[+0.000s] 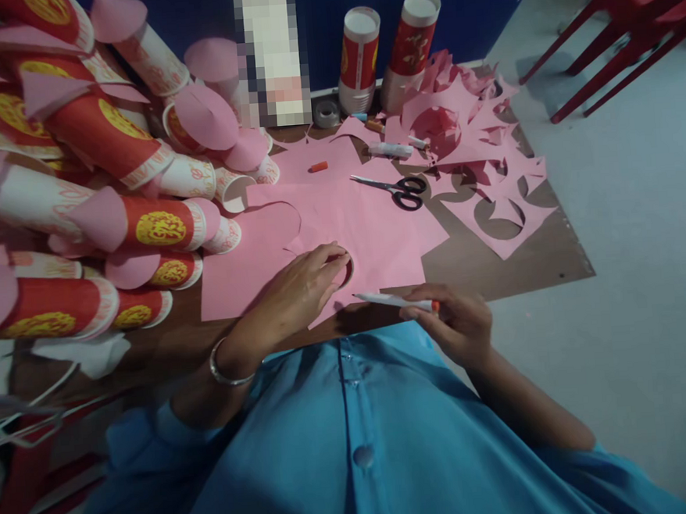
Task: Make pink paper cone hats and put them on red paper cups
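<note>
Marker (pixel 381 299), white with an orange end, center of frame just right of middle, above the near table edge; tip points left, toward the ring. Right hand (pixel 459 323) grasps it near the orange end, fingers closed around the barrel; far side of that grip hidden. Whether the tip touches paper: can't tell. Left hand (pixel 298 291), mid-frame, fingers bent over a dark-edged ring (pixel 350 270) on pink paper (pixel 369 216); most of the ring covered by the hand, so pinched or only pressed down, can't tell. Silver bangle (pixel 228 367) on left wrist. Paper sheets overlap, count unclear. Orange cap (pixel 318 167) and black-handled scissors (pixel 403 192) lie on the paper, above the hands. White tube (pixel 390 150) above the scissors, label unreadable. Right of center: pink offcuts (pixel 504 214) with round holes, heaped upper right, layers hard to separate. Gray tape roll (pixel 327 115) top center, beside two tall cup stacks (pixel 360 60). Pixelated patch at top center, contents unreadable. Left side: piled cups with pink cones (pixel 158 223), many overlapping, cut off by frame edge. Red stool (pixel 642 1) upper right, cropped.
</note>
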`<state>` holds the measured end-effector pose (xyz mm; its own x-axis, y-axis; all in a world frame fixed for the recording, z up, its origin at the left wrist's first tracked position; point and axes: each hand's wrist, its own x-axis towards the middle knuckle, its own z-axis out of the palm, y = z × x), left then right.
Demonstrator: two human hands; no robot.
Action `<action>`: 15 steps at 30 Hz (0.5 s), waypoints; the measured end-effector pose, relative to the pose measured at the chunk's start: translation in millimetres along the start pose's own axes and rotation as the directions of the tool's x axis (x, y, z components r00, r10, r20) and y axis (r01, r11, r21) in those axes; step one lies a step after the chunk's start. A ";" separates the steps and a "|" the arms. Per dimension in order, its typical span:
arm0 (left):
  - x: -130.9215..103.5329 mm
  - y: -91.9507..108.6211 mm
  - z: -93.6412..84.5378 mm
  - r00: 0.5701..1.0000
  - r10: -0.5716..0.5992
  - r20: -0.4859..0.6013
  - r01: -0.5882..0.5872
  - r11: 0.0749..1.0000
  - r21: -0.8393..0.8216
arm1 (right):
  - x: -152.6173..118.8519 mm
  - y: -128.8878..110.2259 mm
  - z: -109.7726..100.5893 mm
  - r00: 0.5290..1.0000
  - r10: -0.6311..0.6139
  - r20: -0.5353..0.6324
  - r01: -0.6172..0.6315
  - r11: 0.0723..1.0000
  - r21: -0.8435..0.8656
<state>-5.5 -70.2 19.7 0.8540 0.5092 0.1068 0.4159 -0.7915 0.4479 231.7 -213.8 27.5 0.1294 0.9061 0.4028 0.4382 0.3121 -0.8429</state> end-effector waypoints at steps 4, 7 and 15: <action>1.3 -0.4 -3.1 1.000 0.019 0.014 -0.020 1.000 0.007 | 3.5 -1.1 6.3 0.971 -0.227 0.081 0.229 0.973 -0.015; 2.3 0.9 -4.7 1.000 0.021 0.019 -0.021 1.000 0.002 | 3.8 -2.5 12.0 0.956 -0.269 0.114 0.276 0.960 -0.043; 3.5 -0.4 -3.9 0.999 0.032 0.019 -0.032 0.999 0.044 | 4.0 2.2 36.2 0.901 -0.417 0.122 0.432 0.889 -0.149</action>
<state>-4.0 -66.7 23.4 0.8725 0.4774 0.1037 0.4014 -0.8216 0.4047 201.0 -199.2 14.3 -0.1745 0.7205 0.6712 0.5783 0.6267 -0.5224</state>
